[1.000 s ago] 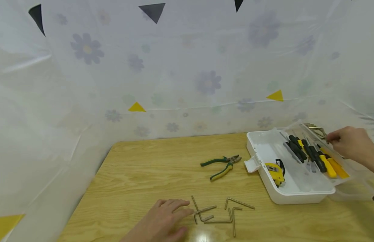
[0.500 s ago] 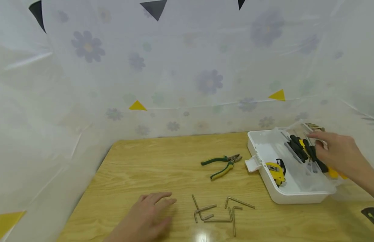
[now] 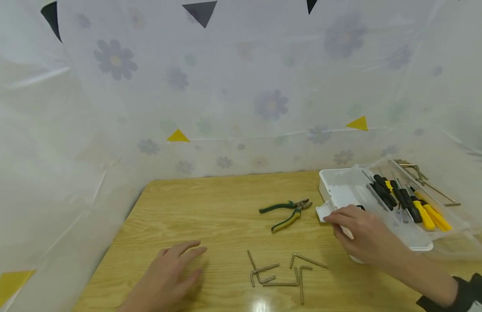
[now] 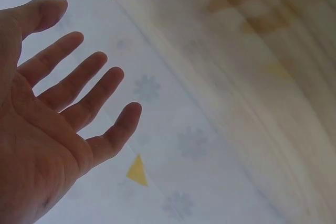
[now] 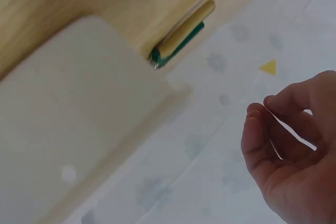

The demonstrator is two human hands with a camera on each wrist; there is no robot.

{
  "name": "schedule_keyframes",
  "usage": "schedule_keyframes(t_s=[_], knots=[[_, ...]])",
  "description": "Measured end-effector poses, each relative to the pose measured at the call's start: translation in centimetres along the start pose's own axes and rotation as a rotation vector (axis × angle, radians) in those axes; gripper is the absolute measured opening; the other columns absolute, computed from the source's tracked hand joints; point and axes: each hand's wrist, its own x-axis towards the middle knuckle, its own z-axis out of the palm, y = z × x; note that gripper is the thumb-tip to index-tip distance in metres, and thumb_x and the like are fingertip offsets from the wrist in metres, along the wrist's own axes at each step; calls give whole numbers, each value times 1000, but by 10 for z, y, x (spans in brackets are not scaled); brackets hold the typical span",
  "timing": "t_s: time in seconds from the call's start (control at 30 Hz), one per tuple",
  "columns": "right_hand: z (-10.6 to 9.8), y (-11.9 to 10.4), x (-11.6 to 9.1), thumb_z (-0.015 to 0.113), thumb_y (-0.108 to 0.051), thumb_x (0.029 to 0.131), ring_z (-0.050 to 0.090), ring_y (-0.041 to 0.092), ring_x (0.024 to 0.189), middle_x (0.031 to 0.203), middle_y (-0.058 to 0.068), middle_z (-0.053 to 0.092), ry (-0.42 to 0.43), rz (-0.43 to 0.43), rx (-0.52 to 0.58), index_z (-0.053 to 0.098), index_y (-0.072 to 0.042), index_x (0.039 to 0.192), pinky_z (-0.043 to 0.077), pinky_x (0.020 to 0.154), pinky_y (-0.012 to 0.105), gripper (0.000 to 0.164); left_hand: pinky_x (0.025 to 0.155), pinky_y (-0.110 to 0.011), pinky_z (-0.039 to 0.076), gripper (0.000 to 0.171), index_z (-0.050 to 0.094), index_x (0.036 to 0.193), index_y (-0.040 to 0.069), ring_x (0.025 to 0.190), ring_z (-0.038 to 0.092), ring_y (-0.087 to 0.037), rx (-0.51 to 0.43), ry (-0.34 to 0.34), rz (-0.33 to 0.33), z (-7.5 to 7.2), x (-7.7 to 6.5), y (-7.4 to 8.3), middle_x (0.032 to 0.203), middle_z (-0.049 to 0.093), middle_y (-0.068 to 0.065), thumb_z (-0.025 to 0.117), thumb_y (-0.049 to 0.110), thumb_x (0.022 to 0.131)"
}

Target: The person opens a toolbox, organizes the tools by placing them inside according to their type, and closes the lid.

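Several L-shaped hex keys [image 3: 281, 285] lie in a loose group on the table. To their left my left hand [image 3: 167, 273] hovers, fingers spread and holding nothing; the left wrist view shows its bare palm. My right hand [image 3: 366, 234] is over the near left side of the white toolbox [image 3: 412, 247], beside its latch tab [image 3: 323, 212]. Its fingers are loosely curled, the thumb close to the fingertips, with nothing between them in the right wrist view. It covers most of the tape measure. More hex keys [image 3: 414, 169] lie in the clear tray's far right compartment.
Screwdrivers [image 3: 405, 203] with black and yellow handles lie in the clear tray. Green and yellow pliers [image 3: 289, 212] lie left of the box. A white flowered sheet [image 3: 233, 86] hangs behind the table [image 3: 210, 203].
My right hand has left the tray's hex key compartment, crossing the screwdrivers toward the box's left side. My left hand has drawn back leftward from the hex keys on the table.
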Motion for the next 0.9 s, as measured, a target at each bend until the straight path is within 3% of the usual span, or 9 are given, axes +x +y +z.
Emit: schedule_keyframes(t_s=[0.13, 0.2, 0.27, 0.37, 0.47, 0.57, 0.67, 0.77, 0.9], knots=[[20, -18, -11, 72, -16, 94, 62, 9, 70, 85, -4, 68, -301, 30, 78, 75, -13, 91, 48, 58, 18, 5, 77, -40, 53, 49, 72, 124, 21, 107, 69, -13, 26, 57, 26, 2, -2, -3, 126, 71, 1, 88, 25, 78], [26, -25, -16, 78, -11, 84, 57, 5, 68, 82, -7, 63, -525, 143, 144, 73, -17, 88, 47, 57, 22, 8, 76, -39, 53, 48, 73, 123, 21, 106, 70, -13, 28, 73, 40, 3, -3, -3, 125, 71, 1, 88, 24, 77], [31, -30, -21, 74, -16, 90, 54, 3, 68, 79, -10, 59, -694, 255, 161, 73, -18, 85, 47, 58, 25, 6, 75, -38, 53, 48, 73, 123, 21, 105, 70, -13, 21, 80, 46, 4, -5, -2, 125, 71, 1, 88, 23, 77], [37, -35, -25, 71, -19, 92, 54, 3, 67, 78, -13, 55, -810, 402, 162, 73, -20, 84, 47, 59, 28, 9, 74, -38, 53, 48, 72, 123, 21, 105, 70, -13, 20, 83, 51, 5, -6, -2, 125, 71, 1, 88, 23, 77], [41, -38, -25, 73, -16, 89, 57, 7, 70, 79, -11, 57, -809, 482, 143, 71, -18, 83, 50, 61, 30, 7, 75, -38, 53, 49, 72, 123, 21, 106, 69, -13, 26, 82, 49, 5, -6, -2, 125, 71, 1, 88, 23, 77], [40, -38, -24, 71, -12, 87, 51, 7, 66, 74, -11, 55, -798, 586, 171, 64, -20, 80, 45, 59, 27, 12, 76, -39, 52, 49, 72, 124, 23, 108, 69, -12, 35, 79, 43, 6, -5, -3, 126, 71, 3, 87, 25, 78], [37, -33, -23, 70, -10, 87, 45, 3, 64, 72, -12, 56, -731, 594, 238, 60, -19, 82, 41, 58, 24, 15, 78, -39, 53, 48, 71, 125, 23, 109, 68, -12, 43, 81, 36, 5, -5, -2, 127, 71, 3, 87, 26, 79], [34, -29, -25, 73, -4, 86, 47, -5, 65, 74, -13, 63, -559, 476, 321, 64, -17, 84, 45, 57, 20, 16, 78, -40, 53, 48, 72, 124, 23, 109, 68, -12, 45, 78, 27, 4, -5, -2, 126, 71, 3, 87, 26, 78], [34, -28, -28, 80, 10, 73, 58, -8, 70, 79, -7, 69, -274, 268, 386, 65, -15, 80, 50, 58, 13, 30, 78, -40, 53, 48, 72, 123, 21, 108, 68, -12, 33, 66, 21, 2, -5, 0, 126, 71, 1, 87, 25, 78]])
